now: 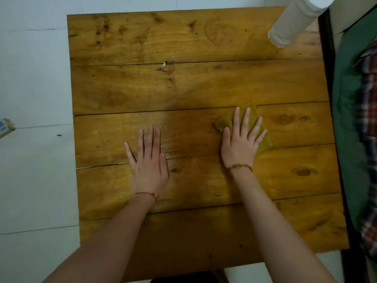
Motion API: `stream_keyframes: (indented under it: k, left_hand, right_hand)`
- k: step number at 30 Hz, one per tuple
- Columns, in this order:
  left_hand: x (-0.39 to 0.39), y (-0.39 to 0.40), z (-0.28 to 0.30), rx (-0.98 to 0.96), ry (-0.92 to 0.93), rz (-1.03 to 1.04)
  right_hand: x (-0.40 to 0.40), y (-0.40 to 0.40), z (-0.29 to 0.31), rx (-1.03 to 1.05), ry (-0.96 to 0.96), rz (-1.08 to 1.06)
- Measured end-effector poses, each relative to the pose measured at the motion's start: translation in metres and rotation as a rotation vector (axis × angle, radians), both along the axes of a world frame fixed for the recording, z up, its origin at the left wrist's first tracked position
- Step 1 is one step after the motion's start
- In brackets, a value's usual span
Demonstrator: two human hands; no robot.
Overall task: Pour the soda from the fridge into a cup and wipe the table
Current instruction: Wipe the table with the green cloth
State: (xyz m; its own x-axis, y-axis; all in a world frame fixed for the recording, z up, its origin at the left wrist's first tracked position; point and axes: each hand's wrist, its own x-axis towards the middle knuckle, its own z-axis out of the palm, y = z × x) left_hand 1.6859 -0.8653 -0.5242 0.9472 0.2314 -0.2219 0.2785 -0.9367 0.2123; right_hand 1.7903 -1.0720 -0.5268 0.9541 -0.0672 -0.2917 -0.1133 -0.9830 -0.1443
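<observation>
I look straight down on a wooden plank table. My left hand lies flat on the planks near the middle, fingers straight and spread, holding nothing. My right hand presses flat on a yellow-green cloth right of centre, fingers straight; most of the cloth is hidden under the hand. A tall translucent white cup stands at the table's far right corner. No soda bottle or can is in view.
Pale floor tiles surround the table on the left and far side. A dark frame with green and plaid fabric runs along the table's right edge. A small box lies on the floor at far left.
</observation>
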Motion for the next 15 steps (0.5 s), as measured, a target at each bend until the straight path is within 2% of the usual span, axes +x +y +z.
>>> stream_keyframes:
  k: [2,5,9,12,15]
  left_hand:
    - [-0.002,0.0,-0.001,-0.025,-0.01,0.001]
    - [-0.003,0.005,0.002,-0.119,-0.031,0.004]
    - [-0.022,0.008,0.018,-0.182,-0.079,-0.028]
    - [-0.058,0.001,0.028,-0.18,-0.064,-0.056]
    - [-0.093,-0.011,0.027,-0.168,-0.01,-0.028]
  right_hand:
    - [-0.021,0.021,0.003,0.0,0.013,0.118]
    - [-0.08,0.041,0.01,0.033,0.052,0.412]
    - [-0.149,0.009,0.015,0.087,0.121,0.623]
    - [-0.157,-0.05,0.013,0.017,0.093,0.484]
    - [-0.132,-0.074,0.011,-0.003,0.107,0.185]
